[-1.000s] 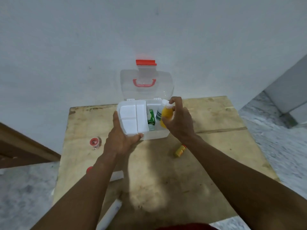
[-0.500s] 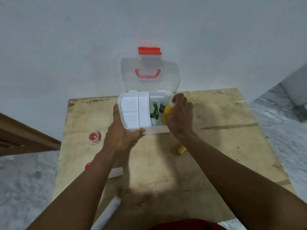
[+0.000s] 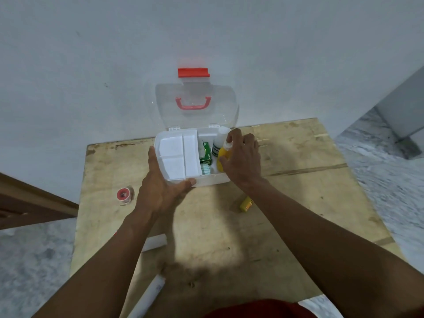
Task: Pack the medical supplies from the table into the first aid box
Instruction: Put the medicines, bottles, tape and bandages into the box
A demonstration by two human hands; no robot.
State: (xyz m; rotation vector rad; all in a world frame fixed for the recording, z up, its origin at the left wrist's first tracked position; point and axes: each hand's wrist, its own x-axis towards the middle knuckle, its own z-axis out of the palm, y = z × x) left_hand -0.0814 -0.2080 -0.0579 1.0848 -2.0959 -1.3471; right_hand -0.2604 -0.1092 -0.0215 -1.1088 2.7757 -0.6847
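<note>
1. Yellow bottle [image 3: 221, 158]: cap up, in the right compartment of the open first aid box [image 3: 213, 180], touching a white bottle [image 3: 219, 140].
2. Right hand [image 3: 244, 157]: fingers curled round the yellow bottle, forefinger arched over its cap.
3. Left hand [image 3: 160, 188]: clasps the box's near-left corner, thumb along the front rim.
4. Table [image 3: 298, 157]: tape roll [image 3: 124, 195] at left, small yellow tube [image 3: 246, 204] beside the right forearm.

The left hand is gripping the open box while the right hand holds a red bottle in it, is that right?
Not quite: the head view shows a yellow bottle, not a red one. The rest holds: the left hand grips the open first aid box while the right hand holds the yellow bottle in it.
</note>
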